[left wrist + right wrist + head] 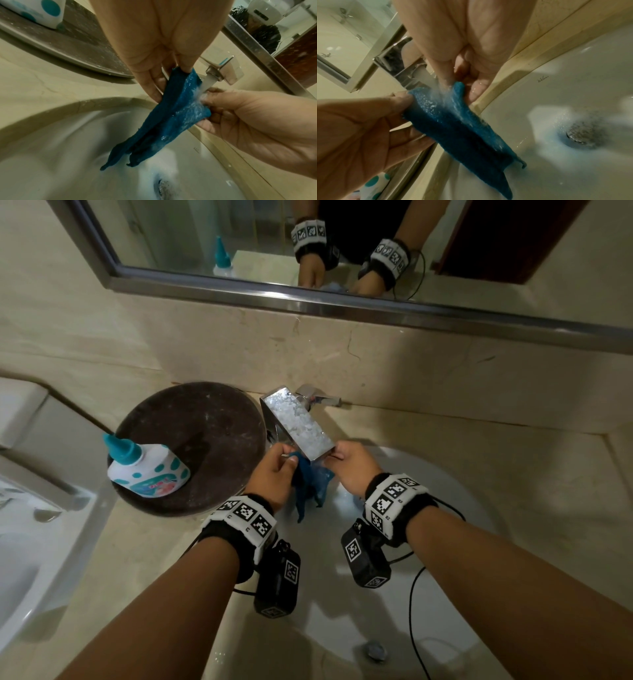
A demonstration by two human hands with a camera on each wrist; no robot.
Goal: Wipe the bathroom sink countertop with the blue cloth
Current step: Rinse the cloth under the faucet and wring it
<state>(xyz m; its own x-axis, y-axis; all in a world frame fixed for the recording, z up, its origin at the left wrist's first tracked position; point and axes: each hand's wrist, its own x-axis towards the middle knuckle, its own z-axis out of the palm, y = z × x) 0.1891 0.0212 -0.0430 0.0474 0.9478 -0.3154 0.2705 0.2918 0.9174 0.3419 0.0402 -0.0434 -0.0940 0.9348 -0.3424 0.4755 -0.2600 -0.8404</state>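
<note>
A wet blue cloth (pixel 310 484) hangs over the white sink basin (pixel 342 594), under the chrome faucet (pixel 298 422). My left hand (pixel 286 458) pinches its upper left corner and my right hand (pixel 337 457) pinches its upper right edge. The left wrist view shows water running from the faucet (pixel 221 70) onto the cloth (pixel 171 121) beside my right hand (pixel 211 102). In the right wrist view the cloth (pixel 462 135) is stretched between my right hand (pixel 462 81) and my left hand (pixel 402 102). Beige countertop (pixel 513 474) surrounds the basin.
A round dark brown tray (pixel 205 419) sits on the counter left of the faucet, with a white bottle with a teal cap (pixel 147 467) lying on it. A mirror (pixel 308 241) hangs on the back wall. A white toilet (pixel 27 508) is at the far left. The drain (pixel 578 136) lies below the cloth.
</note>
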